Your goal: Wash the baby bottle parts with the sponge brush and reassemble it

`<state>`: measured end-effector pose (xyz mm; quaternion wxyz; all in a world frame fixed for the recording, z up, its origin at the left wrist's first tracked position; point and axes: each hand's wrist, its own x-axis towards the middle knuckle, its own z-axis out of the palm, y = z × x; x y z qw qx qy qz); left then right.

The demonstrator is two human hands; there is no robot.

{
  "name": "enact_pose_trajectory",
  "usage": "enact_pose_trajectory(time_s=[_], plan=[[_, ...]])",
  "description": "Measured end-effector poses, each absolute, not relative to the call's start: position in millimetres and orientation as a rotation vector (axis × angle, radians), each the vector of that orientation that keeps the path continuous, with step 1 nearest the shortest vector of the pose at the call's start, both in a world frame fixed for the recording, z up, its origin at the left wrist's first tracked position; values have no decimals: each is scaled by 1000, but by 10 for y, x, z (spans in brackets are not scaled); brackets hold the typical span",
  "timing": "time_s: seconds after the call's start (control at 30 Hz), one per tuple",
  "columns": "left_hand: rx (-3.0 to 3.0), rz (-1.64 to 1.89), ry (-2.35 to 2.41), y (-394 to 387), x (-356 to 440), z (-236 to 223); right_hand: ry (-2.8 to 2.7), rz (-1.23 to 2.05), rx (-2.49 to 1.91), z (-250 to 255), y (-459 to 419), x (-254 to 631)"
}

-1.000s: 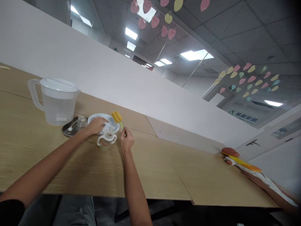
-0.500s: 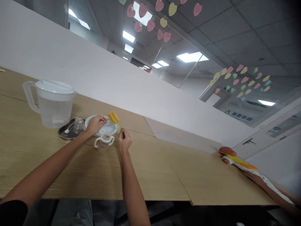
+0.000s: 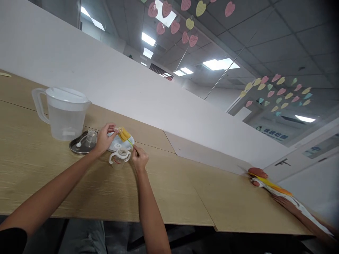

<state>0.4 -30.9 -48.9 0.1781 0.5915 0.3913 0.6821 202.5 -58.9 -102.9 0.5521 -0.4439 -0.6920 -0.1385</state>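
Observation:
My left hand is closed, pinching a small clear bottle part above the white bowl; its exact kind is too small to make out. In my right hand is the green handle of a bottle brush, whose yellow sponge head touches or nearly touches the clear part. A white ring lies in the bowl. Just in front, a clear baby bottle with two white handles stands upright, its top uncovered.
A large lidded water pitcher stands at the left. Beside it, a metal kidney tray holds a clear cap and a white straw piece. At far right, another person's arm rests near a baby doll. A white partition runs behind.
My left hand has lifted the small clear part out of the bowl. My right hand has brought the brush's sponge head leftward and down against it.

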Motion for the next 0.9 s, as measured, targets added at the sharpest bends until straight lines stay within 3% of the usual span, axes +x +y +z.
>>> enact_pose_trajectory(time_s=[0.17,0.4,0.53,0.77,0.9], plan=[[1544,1841,1357,-359,-41,-485,-1517,-345,-1068,-998,-624,2006],[1209,1826,1209,-271,-61,-435,-1491,-365,-1148,-990,-604,2021],[1567,1901,1414,-302,-464,-413,-1282,-383,-1230,-985,-575,2064],[2085,943,2046,-399,-986,-539,-1342,-367,-1288,-976,-583,2025],[2063,623,2144,-417,-976,-572,-1320,-351,-1288,-981,-572,2032]])
